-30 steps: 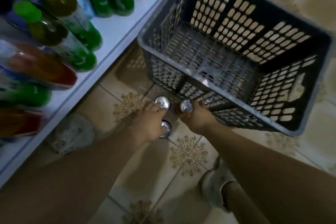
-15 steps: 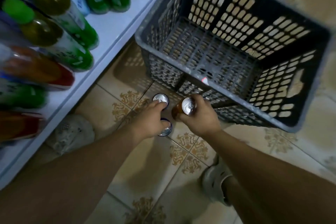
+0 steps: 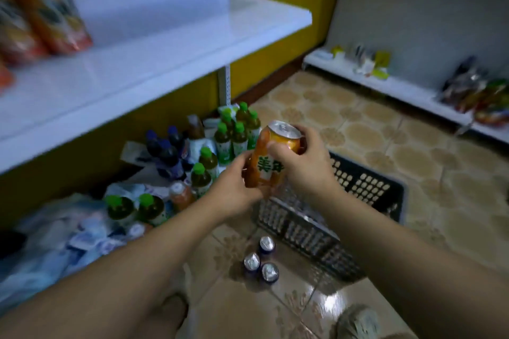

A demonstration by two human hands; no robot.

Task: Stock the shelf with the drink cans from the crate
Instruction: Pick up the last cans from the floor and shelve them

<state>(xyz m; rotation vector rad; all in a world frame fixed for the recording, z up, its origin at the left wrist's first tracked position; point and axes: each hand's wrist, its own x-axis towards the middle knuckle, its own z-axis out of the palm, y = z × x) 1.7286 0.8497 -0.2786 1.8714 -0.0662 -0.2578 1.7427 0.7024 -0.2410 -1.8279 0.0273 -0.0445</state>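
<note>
Best carried upright and level to the bare stretch of the white shelf (image 3: 165,44), set on its base, and released only once standing firm. Orange drink can (image 3: 271,158) aloft above the black crate (image 3: 366,190), gripped near the rim by the curled fingers (image 3: 309,136) of the right hand (image 3: 305,168), lower body wrapped by the left hand (image 3: 234,190). Three more cans (image 3: 261,261) upright on the floor (image 3: 358,124) just beside the crate, untouched.

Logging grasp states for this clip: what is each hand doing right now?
The left hand holds the lower part of the orange can.
The right hand grips the same can near its top.
</note>
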